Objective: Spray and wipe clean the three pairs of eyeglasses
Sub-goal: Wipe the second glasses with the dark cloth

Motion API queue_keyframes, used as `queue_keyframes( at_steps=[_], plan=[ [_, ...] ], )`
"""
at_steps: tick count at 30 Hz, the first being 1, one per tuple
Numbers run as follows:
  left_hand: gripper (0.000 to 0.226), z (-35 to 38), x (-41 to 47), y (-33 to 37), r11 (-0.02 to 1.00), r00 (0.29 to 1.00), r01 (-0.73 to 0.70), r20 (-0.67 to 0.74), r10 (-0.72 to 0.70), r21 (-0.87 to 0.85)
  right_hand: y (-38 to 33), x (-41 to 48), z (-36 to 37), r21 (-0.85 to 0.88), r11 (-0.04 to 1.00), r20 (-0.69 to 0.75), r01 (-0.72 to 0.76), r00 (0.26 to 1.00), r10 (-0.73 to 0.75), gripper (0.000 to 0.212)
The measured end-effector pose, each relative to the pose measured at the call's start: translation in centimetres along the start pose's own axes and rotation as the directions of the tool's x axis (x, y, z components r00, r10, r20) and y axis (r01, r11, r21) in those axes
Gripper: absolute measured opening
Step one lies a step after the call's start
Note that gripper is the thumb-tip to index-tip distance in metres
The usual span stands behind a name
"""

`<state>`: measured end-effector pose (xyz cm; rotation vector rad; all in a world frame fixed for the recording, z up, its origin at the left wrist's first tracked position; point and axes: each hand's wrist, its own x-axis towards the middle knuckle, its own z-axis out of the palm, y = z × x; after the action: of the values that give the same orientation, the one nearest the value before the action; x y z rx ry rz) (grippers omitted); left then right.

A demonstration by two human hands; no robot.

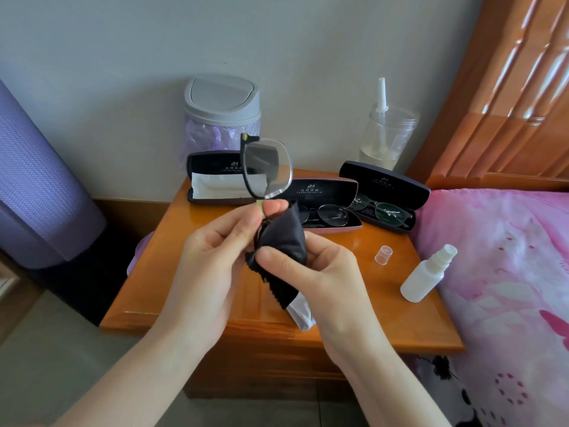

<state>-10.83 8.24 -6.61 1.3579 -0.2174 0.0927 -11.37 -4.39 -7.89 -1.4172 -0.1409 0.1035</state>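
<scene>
I hold a pair of black-framed eyeglasses (266, 167) on end above the wooden nightstand (191, 272), one lens up. My left hand (215, 260) pinches the frame at its bridge. My right hand (311, 269) grips a black cleaning cloth (281, 241) wrapped around the lower lens, which is hidden. A second pair of glasses (328, 214) lies in an open pink case (326, 188), a third pair (380, 209) in an open black case (385, 180). A white spray bottle (426, 277) lies on its side at the nightstand's right edge, with its clear cap (383, 255) standing nearby.
An open empty case (212, 180) with a white cloth sits at the back left, before a grey lidded bin (221, 109). A clear jar (388, 137) stands at the back right. A white cloth (300, 312) lies under my right hand. A pink-covered bed (508, 272) borders the right side.
</scene>
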Motion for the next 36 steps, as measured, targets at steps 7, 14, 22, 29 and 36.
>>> queue_keyframes(
  at_steps=[7,14,22,29,36],
  plan=[
    [0.026,-1.1,0.7,-1.3,0.982,0.993,0.071,-0.084,-0.087,-0.174,0.0,0.2,-0.7,-0.122,0.992,0.05,0.043,0.998,-0.037,0.02],
    [0.026,-1.1,0.7,-0.9,0.977,0.994,0.042,-0.09,-0.063,-0.21,-0.2,0.3,-1.6,-0.019,1.0,0.077,0.004,0.997,-0.002,0.023],
    [0.025,0.0,-0.2,-1.4,0.999,0.997,-0.002,-0.076,0.0,-0.036,0.1,0.4,-0.5,0.019,1.0,0.035,-0.013,0.999,0.012,0.013],
    [0.024,0.3,-0.2,-1.8,1.0,0.999,-0.004,-0.048,0.005,0.01,0.5,0.5,-0.1,0.186,0.982,-0.085,-0.037,0.995,0.053,0.024],
    [0.024,0.4,-0.2,-1.4,0.999,0.996,-0.014,-0.084,0.009,-0.05,-0.1,0.1,0.2,0.17,0.984,-0.127,0.048,0.992,-0.026,0.025]
  ],
)
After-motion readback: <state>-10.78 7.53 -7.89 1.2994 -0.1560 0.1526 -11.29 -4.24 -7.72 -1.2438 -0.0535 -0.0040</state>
